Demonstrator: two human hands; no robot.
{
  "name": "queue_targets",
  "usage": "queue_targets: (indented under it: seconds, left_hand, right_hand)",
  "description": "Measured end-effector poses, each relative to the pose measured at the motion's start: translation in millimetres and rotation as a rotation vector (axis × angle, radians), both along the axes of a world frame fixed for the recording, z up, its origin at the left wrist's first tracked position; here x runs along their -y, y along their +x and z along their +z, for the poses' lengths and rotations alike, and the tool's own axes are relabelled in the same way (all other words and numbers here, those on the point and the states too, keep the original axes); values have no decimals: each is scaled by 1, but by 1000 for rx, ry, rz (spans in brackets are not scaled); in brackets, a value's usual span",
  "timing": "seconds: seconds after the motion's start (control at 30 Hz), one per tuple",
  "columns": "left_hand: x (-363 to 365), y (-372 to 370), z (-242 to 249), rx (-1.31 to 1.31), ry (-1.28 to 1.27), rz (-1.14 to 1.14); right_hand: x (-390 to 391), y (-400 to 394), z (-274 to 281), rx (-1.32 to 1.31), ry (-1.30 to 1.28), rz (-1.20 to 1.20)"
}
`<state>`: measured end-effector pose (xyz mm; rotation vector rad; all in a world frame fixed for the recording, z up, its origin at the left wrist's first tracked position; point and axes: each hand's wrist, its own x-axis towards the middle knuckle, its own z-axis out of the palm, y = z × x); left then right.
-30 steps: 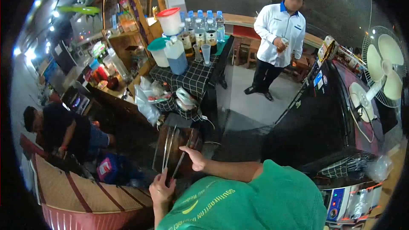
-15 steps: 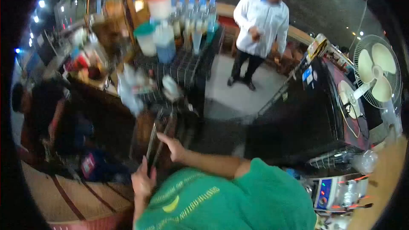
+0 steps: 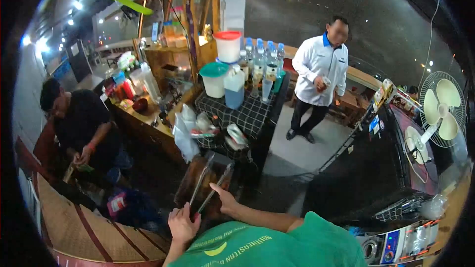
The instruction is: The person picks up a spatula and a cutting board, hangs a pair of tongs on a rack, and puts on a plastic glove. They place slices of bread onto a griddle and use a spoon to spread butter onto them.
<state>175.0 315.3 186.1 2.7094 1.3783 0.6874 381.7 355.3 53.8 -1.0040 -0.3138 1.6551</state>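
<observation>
Long metal tongs (image 3: 200, 184) stretch forward from my hands, their two arms spread apart. My left hand (image 3: 184, 223) is closed around the near end of them. On the right arm of the tongs rests my right hand (image 3: 226, 200), its thumb side against the metal; its other fingers are mostly hidden. Beneath the tongs lies a dark brown, flat-looking tray or box (image 3: 186, 180), its contents too dark to make out. Just beyond it hangs a white plastic bag (image 3: 184, 136) at the counter's edge.
A checked cloth (image 3: 247, 113) covers the counter, bearing tubs (image 3: 213, 81), a blue-filled jug (image 3: 234, 91) and several bottles (image 3: 271, 64). A person in white (image 3: 320, 69) stands ahead; another in black (image 3: 91, 123) is at left. A fan (image 3: 442, 111) stands right.
The view has turned and steadied, so everything sits further right and lower. The tongs' arms look wider apart now. The person in white has their head tilted down.
</observation>
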Motion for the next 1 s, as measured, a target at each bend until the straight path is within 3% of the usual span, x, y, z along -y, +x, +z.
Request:
queue_targets:
  seconds: [0.03,0.1,0.2,0.23,0.27,0.33,0.4,0.47,0.53,0.6,0.67,0.7,0.73,0.77,0.8,0.83,0.9,1.0]
  left_hand:
    - [0,-1,6,15,45,-12]
    - [-2,-11,-8,47,57,-12]
    - [-7,-25,-25,63,5,43]
    - [-7,-27,-24,67,15,51]
    - [-5,-29,-23,69,22,58]
    - [-8,-37,-29,46,-35,83]
    - [-6,-40,-32,18,13,119]
    - [-9,-45,-45,28,-45,144]
    - [-3,-43,-32,36,-107,178]
    - [1,-32,-1,-168,-546,349]
    - [-5,-44,-16,-304,-658,359]
    - [-7,-55,-35,-279,-658,364]
    - [-17,-56,-52,-235,-649,361]
    - [-23,-60,-63,-161,-675,378]
    - [-20,-49,-36,-287,-699,418]
    - [-17,-48,-34,-273,-699,431]
    - [-23,-50,-50,-208,-625,395]
    - [-21,-57,-54,-93,-629,394]
  right_hand:
    - [-7,-3,-30,-5,20,2]
    - [-21,-8,-68,-303,110,22]
    - [16,-20,64,-273,5,-117]
    - [3,-21,53,-475,-121,-58]
    - [1,-25,41,-490,-110,-66]
    - [13,-25,76,-393,-140,-78]
    - [2,-29,44,-544,-32,-14]
    - [-3,-37,31,-262,-255,-117]
    - [1,-44,30,-344,-198,-111]
    - [4,-47,47,-417,-133,-101]
    - [15,-45,88,-224,-335,-68]
    - [15,-44,18,403,346,27]
    - [6,-50,31,111,-2,61]
    - [2,-45,43,203,-50,48]
    - [10,-48,47,275,-128,43]
    - [11,-54,50,288,-156,46]
    - [0,-55,57,-111,-286,-53]
    - [-13,-65,18,-135,-178,-162]
